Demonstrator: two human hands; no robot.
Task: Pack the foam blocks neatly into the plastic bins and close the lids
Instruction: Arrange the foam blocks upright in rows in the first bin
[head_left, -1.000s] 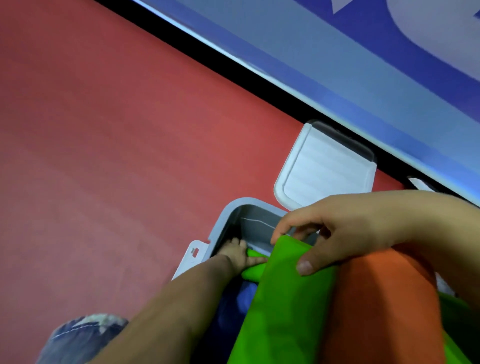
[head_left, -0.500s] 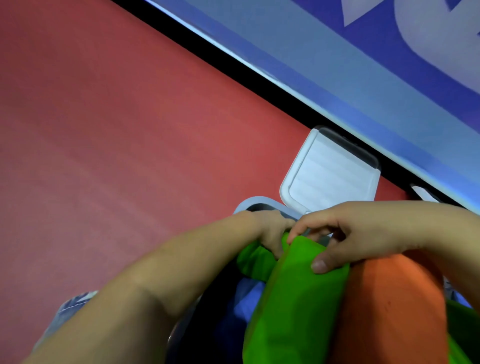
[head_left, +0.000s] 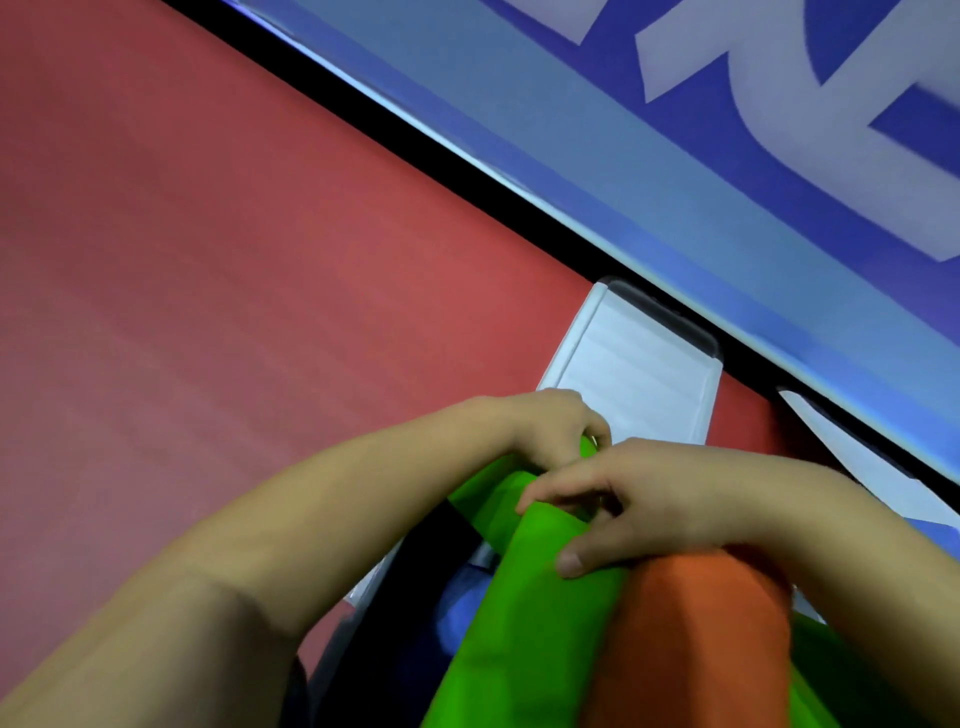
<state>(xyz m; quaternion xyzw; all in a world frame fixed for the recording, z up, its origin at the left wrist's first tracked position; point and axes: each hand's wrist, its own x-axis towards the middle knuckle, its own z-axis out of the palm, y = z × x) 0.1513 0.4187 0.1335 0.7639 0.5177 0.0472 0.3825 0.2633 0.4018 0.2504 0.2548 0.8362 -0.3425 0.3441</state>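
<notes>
Pressing foam into a grey bin (head_left: 363, 587), the left hand (head_left: 545, 431) curls around a green block (head_left: 488, 499); the right hand (head_left: 649, 499) pinches another green block (head_left: 535, 623) beside an orange block (head_left: 696, 649); the lid (head_left: 639, 374) lies open beyond both; squaring edges first should help.

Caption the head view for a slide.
Both hands, left and right, press green foam blocks into a bin, lid open.
</notes>
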